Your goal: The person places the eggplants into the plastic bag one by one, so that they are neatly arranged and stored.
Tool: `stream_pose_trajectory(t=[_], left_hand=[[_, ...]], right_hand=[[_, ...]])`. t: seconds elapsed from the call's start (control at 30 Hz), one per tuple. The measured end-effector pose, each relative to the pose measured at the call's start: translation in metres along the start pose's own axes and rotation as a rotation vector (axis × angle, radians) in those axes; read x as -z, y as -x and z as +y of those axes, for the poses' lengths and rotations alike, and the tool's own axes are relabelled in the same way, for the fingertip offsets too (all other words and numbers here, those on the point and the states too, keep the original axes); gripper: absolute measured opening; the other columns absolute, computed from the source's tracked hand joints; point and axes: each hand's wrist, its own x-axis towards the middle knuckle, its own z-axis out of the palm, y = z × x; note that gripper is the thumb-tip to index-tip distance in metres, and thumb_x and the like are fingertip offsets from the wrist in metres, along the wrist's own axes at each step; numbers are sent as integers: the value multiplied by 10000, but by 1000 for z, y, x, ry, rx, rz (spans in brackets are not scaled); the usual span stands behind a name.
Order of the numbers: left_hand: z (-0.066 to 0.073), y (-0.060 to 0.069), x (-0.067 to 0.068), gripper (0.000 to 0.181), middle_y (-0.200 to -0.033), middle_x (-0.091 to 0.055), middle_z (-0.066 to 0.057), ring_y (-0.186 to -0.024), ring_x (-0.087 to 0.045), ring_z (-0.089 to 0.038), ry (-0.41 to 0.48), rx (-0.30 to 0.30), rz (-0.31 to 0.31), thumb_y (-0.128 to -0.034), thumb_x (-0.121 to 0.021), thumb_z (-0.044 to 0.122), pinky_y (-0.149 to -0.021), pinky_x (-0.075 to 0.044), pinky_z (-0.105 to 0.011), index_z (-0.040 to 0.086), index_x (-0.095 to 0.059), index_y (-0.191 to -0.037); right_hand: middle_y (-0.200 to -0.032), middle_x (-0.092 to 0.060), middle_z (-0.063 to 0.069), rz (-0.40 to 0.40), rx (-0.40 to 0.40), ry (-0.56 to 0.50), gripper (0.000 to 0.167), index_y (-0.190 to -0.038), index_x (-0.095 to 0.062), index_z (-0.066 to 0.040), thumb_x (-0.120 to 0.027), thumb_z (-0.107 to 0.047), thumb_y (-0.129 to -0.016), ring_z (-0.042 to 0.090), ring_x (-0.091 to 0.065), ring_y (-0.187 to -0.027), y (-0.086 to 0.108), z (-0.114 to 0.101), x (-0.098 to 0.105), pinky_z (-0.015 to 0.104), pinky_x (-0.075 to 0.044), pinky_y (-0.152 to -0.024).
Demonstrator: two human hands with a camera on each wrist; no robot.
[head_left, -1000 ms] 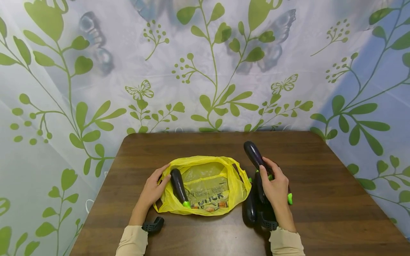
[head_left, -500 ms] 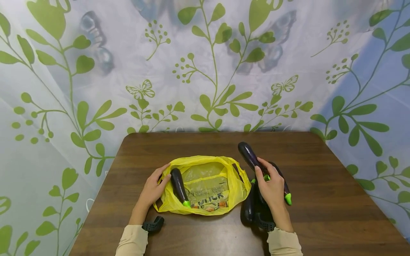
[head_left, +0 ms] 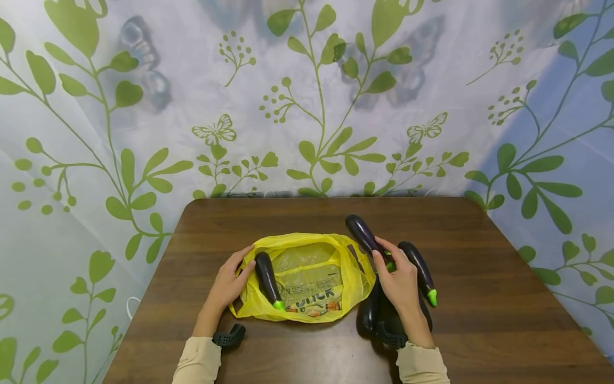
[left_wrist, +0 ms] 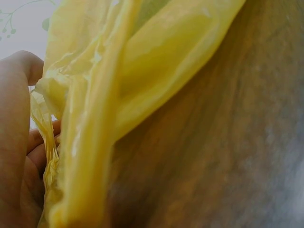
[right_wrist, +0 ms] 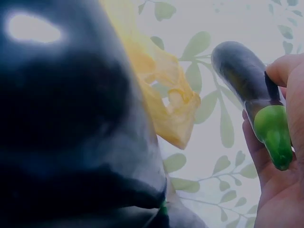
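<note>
A yellow plastic bag (head_left: 355, 282) lies on the table with its mouth spread wide. My left hand (head_left: 230, 282) holds the bag's left rim, thumb on the inner side and fingers outside. Inside the bag, along its left wall, rests one dark eggplant (head_left: 267, 277) with a green stem end. My right hand (head_left: 402, 280) grips another eggplant (head_left: 360, 232) near its green cap (right_wrist: 270, 121), just right of the bag, its rounded end pointing away to the upper left. Beneath and beside that hand lie more eggplants, one (head_left: 368, 314) near the bag and one (head_left: 418, 264) on the right; others are partly hidden.
The brown wooden table (head_left: 503, 298) carries the bag and eggplants. Behind it hangs a pale curtain (head_left: 307, 106) with green leaf prints. A black wrist mount (head_left: 230, 337) sits at the left wrist, close above the tabletop.
My right hand has moved left toward the bag with the eggplant, uncovering the eggplant on the right. My left hand and the bag have stayed in place.
</note>
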Motion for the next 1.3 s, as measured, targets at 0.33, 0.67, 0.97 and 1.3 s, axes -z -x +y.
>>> stream_pose_trajectory(t=[0.33, 0.67, 0.97, 1.3], left_hand=[[-1, 0, 1, 512, -1528, -518, -120, -1422, -472, -386, 3, 4, -1, -1075, -565, 337, -1144, -381, -638, 220, -467, -1563], [-2, 1, 0, 512, -1530, -516, -112, -1424, -470, -383, -4, 13, -1, -1075, -563, 350, -1146, -380, -637, 228, -468, -1563], [-3, 3, -1, 512, -1533, -513, -108, -1425, -468, -387, 1, 20, -10, -1074, -561, 363, -1142, -380, -642, 237, -469, -1562], [-2, -2, 0, 514, -1537, -509, -114, -1427, -464, -391, 1, 11, -16, -1075, -556, 373, -1145, -375, -645, 232, -470, -1562]], right_hand=[[-1213, -738, 132, -30, 27, -39, 417, -1311, -714, -108, -770, -19, -907, 309, -704, -1011, 3, -9, -8, 25, -434, -913], [-1215, -738, 124, -85, 30, -54, 431, -1309, -713, -96, -784, -13, -892, 258, -679, -969, 5, -17, -14, 20, -450, -885], [-1236, -737, 97, -113, 26, -63, 436, -1316, -712, -113, -785, -25, -895, 272, -693, -1033, 9, -21, -19, 24, -439, -925], [-1199, -736, 101, -134, 37, -60, 434, -1299, -721, -115, -809, -52, -880, 257, -690, -1013, 10, -26, -26, 23, -445, -911]])
